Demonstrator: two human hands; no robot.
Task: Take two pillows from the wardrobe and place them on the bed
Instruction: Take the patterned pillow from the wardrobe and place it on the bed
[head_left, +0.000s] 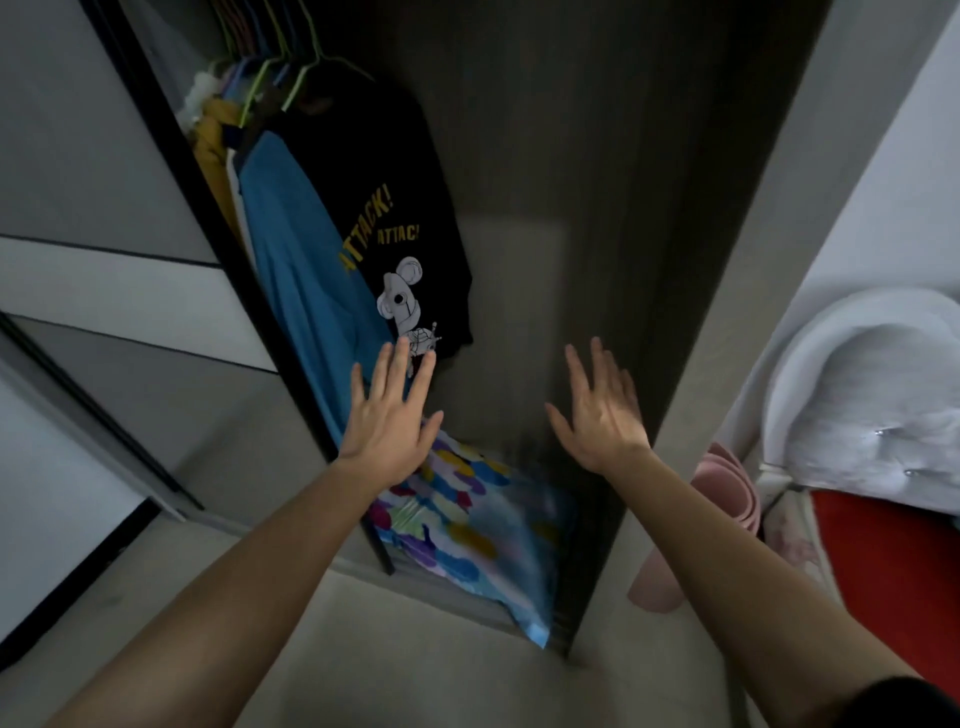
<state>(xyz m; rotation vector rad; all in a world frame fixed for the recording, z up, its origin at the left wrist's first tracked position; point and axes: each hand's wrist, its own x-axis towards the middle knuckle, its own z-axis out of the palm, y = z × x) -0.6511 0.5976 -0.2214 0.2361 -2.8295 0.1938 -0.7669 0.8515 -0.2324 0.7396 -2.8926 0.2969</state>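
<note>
Hands: left hand (389, 415) and right hand (602, 410) spread, empty, above pillow.
Pillow: patterned pillow (467, 519) on wardrobe (649, 260) floor.
Risk: hanging black T-shirt (395, 208) may snag the left hand.

One pillow (467, 525) shows, in a light blue case printed with bright blobs of yellow, blue, purple, pink and green. It lies at the bottom of the open wardrobe (597, 218), slumped against the front edge, one corner hanging out over the sill near the right wall. Its outline is blurred
</note>
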